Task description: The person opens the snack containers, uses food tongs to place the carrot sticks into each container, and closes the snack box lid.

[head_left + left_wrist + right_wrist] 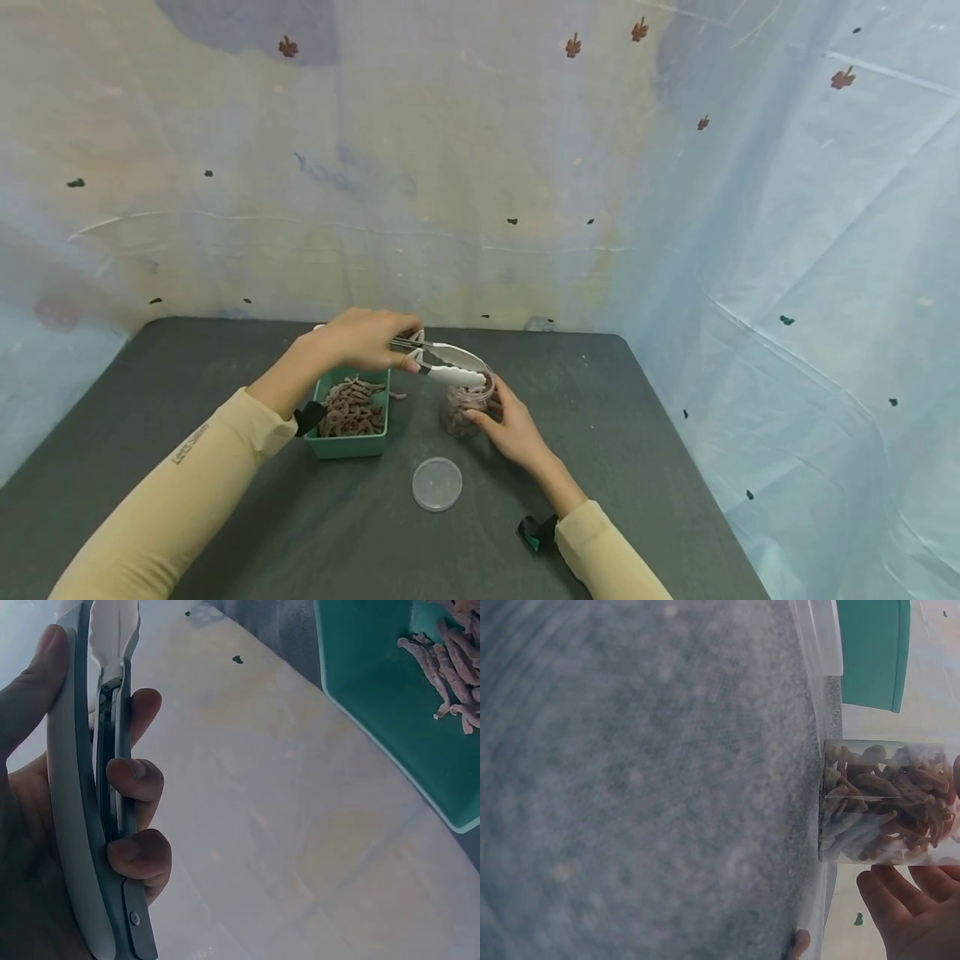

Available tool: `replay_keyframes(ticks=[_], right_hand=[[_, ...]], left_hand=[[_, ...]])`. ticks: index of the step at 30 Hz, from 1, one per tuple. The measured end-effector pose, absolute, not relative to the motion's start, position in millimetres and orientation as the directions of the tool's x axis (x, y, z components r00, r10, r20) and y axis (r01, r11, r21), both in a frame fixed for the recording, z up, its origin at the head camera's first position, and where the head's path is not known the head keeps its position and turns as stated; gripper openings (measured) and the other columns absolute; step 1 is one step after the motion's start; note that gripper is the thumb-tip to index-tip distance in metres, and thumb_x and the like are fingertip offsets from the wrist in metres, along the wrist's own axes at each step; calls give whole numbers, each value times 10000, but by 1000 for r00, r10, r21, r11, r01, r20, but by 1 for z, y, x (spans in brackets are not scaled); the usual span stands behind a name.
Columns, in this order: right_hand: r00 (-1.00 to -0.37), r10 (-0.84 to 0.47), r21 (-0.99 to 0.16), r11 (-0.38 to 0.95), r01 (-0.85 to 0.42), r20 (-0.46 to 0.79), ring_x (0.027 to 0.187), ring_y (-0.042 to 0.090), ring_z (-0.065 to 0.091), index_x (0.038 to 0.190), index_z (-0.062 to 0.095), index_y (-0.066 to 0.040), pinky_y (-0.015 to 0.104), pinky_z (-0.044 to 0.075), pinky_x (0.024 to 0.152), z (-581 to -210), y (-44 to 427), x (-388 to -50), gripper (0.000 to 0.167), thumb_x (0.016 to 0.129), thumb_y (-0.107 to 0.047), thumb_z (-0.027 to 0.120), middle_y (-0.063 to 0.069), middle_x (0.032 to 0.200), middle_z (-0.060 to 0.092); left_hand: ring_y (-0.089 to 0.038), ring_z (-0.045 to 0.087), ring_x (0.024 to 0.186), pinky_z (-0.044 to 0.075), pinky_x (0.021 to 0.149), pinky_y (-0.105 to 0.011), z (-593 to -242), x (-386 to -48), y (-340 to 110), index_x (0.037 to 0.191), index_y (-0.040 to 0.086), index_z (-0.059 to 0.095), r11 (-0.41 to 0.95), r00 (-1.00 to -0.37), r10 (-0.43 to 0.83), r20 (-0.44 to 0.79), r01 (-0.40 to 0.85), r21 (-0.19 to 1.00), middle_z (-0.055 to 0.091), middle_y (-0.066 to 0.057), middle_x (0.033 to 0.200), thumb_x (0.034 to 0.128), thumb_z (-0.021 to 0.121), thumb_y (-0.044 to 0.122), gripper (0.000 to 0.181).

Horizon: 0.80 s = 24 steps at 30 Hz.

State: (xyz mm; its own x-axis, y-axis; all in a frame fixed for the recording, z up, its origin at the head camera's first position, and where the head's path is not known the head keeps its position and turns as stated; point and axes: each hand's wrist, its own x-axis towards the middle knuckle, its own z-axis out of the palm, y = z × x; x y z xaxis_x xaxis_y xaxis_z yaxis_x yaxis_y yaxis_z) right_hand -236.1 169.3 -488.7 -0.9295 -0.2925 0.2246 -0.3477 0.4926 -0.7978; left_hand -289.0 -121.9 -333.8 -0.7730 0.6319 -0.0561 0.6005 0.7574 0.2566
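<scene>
My left hand point(363, 337) grips a pair of white-and-grey tongs point(459, 377), thumb on one arm and fingers curled round the other in the left wrist view. The tongs' heads are at the mouth of a clear jar point(456, 414), over its right part. My right hand point(516, 427) holds the jar from its right side, thumb at the front. Brown twisted strips point(900, 791) fill much of the jar, which stands upright on the table. More strips point(351, 408) lie in a green tub point(347, 448) below my left forearm. Whether the tongs pinch a strip is hidden.
A clear round lid point(437, 485) lies on the dark table point(360, 533) in front of the jar. One loose strip point(397, 396) sticks out by the tub's right rim. Plastic sheeting point(450, 167) hangs behind the table and along its right side.
</scene>
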Motion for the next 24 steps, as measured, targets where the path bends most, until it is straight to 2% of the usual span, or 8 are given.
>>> replay_keyframes(ticks=[5,9,19,22,24], right_hand=[[-936,-284,-794,510,-330,207,1380,344,544,1618,341,-145,488,488,1088,-488,170,-236,733,1012,-309,719,159,1527,507],[-938,-281,-791,518,-325,202,1379,356,543,1626,327,-128,493,490,1084,-488,170,-236,747,1015,-316,714,175,1534,494],[-935,-281,-787,517,-337,216,1378,381,536,1612,339,-52,510,497,1071,-489,171,-235,757,1013,-321,715,188,1545,477],[-930,-289,-784,513,-351,227,1375,397,535,1614,334,-54,514,503,1061,-490,171,-234,758,1017,-335,707,202,1550,466],[-926,-293,-786,503,-360,236,1376,409,531,1613,336,-60,522,501,1061,-489,172,-234,751,1018,-329,707,213,1551,463]], left_hand=[[-339,604,1289,506,979,-595,-341,-286,-132,1505,135,519,765,-796,606,-17,576,286,588,-104,1474,951,694,586,735],[-370,596,1294,495,975,-619,-347,-284,-142,1525,114,492,781,-833,552,37,532,328,576,-137,1481,963,679,588,758],[-472,553,1289,474,899,-699,-360,-261,-168,1576,108,390,801,-944,282,171,330,500,492,-212,1527,958,618,679,872],[-423,639,1026,512,728,-595,-366,-253,-176,1568,108,387,792,-956,179,234,281,542,591,-199,1330,955,614,688,874],[-343,618,805,477,589,-489,-371,-248,-183,1542,100,403,781,-952,112,286,262,567,617,-172,1118,953,624,680,855]])
